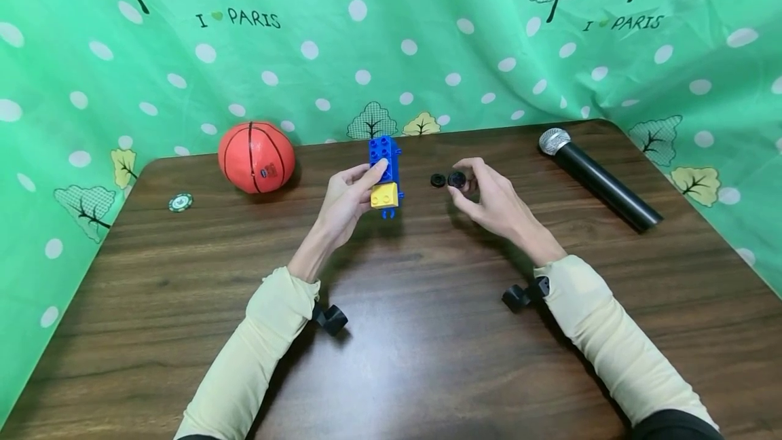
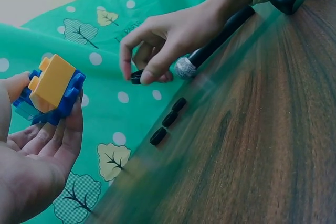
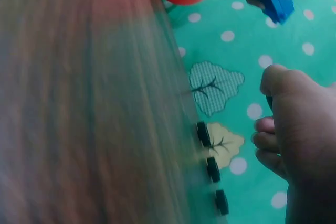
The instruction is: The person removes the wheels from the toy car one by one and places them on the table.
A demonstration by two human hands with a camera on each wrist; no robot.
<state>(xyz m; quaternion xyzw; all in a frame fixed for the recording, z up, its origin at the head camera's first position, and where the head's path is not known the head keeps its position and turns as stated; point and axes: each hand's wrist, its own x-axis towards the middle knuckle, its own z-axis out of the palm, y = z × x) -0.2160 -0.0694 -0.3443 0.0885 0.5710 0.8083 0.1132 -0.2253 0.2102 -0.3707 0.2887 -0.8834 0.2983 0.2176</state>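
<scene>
My left hand (image 1: 345,204) grips a toy block car (image 1: 384,172) above the table, its thumb on top of the blue studded part. A yellow brick (image 2: 52,83) sits on the car's near end, and small blue pegs stick out at the sides. To the right, my right hand (image 1: 496,197) pinches a small black toy wheel (image 2: 136,77) between thumb and fingers, above the table. Three more black wheels (image 2: 170,118) lie in a row on the tabletop in the left wrist view. The right wrist view mostly hides the held wheel behind the thumb.
On the brown wooden table (image 1: 415,345), a red toy basketball (image 1: 256,157) stands at the back left, beside a green-and-white poker chip (image 1: 180,202). A black microphone (image 1: 601,178) with a silver head lies at the right. Green patterned cloth (image 1: 379,32) hangs behind.
</scene>
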